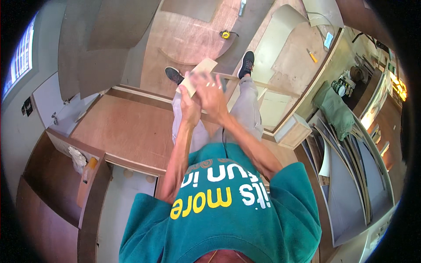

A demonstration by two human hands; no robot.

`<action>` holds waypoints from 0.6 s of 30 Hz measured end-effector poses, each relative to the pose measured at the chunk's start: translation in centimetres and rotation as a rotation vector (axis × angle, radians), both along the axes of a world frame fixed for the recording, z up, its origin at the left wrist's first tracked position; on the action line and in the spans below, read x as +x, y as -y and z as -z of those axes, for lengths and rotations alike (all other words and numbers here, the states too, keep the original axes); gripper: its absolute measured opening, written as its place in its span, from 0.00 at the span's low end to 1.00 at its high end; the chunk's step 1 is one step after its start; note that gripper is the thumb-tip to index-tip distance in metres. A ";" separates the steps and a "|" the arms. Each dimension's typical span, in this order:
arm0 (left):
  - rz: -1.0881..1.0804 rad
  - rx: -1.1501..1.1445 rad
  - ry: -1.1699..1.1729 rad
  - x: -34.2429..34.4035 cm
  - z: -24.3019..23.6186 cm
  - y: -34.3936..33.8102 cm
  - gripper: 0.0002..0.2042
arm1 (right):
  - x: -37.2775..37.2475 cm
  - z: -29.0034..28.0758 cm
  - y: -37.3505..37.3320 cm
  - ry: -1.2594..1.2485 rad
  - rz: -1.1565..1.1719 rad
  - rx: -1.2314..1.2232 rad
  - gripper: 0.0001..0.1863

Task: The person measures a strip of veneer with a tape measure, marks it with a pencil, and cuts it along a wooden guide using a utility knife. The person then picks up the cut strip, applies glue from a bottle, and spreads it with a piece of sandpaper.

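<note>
My left hand [190, 108] is closed on a small flat tan rectangular piece [205, 65], which looks like thin wood or laminate. The piece is tilted, its far end pointing up and to the right. Across its near part lies my right hand [211, 96], with fingers stretched out and apart, their tips smeared by motion. Whether anything thin sits under those fingers is hidden. Both hands are above the gap between my legs, over a wooden frame [153, 97].
Ahead on the boards are a yellow tape measure [225, 34], a brush-like tool [242, 8] and an orange-handled tool [312, 55]. Large grey-brown sheets [105, 57] lean at the left. Cut panels [346, 175] and a green cloth bag [335, 109] stand at the right.
</note>
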State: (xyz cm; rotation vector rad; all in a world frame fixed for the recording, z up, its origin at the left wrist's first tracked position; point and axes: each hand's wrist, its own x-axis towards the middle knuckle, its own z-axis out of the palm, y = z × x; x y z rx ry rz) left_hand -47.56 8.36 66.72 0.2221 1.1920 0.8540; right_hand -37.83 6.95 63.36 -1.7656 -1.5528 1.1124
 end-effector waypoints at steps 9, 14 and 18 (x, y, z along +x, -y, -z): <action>0.045 -0.031 0.040 -0.8 -0.4 -2.3 0.33 | 1.6 -3.3 -1.0 0.095 -0.154 0.130 0.21; 0.398 0.156 -0.219 -3.8 -3.4 -5.7 0.29 | 10.5 0.0 -5.9 0.308 0.087 -0.010 0.19; 0.835 0.609 -0.677 -6.4 -7.0 -10.4 0.26 | 12.5 -9.3 -10.7 0.342 0.065 0.461 0.19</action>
